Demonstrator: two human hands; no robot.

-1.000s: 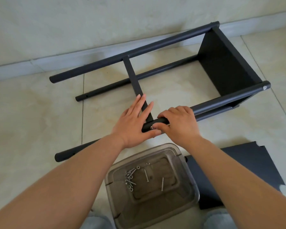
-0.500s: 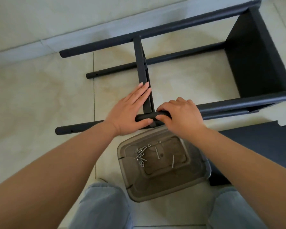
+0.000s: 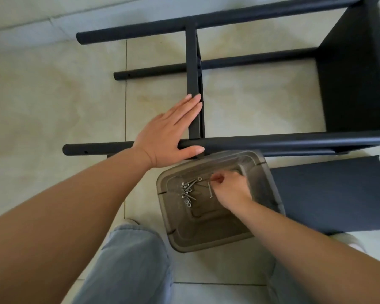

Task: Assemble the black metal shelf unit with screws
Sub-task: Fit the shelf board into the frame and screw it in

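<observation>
Steel tubing painted matt black made up the shelf frame [image 3: 272, 142], which lay on its side on the pale tiled floor [image 3: 53, 102] at twelve o'clock from us. We counted four long round poles running left to right, one narrow flat crossbar [image 3: 192, 62] standing between the far and near poles, and one solid black end panel [image 3: 355, 73] closing the frame at two o'clock. Small screw holes showed near the left ends of two poles.

Our left hand [image 3: 169, 137] lay flat with straight, spread fingers against the crossbar, thumb pressed on the nearest upper pole where bar and pole met. Our right hand [image 3: 230, 189] reached into the smoky translucent plastic tub [image 3: 206, 242] at six o'clock from that joint, fingers curled and pinching toward something small; we could not tell whether it had hold of anything.

Inside the tub lay a cluster of silver screws and washers [image 3: 188, 190], too tangled to count, plus one long silver screw [image 3: 210, 189] lying apart just beside our right fingertips. One loose black sheet-metal shelf panel [image 3: 333, 194] rested flat on the floor at three o'clock from the tub, touching its side. The tub's far rim sat tight under the near poles. Both our knees in light blue jeans [image 3: 130, 264] framed the tub.
</observation>
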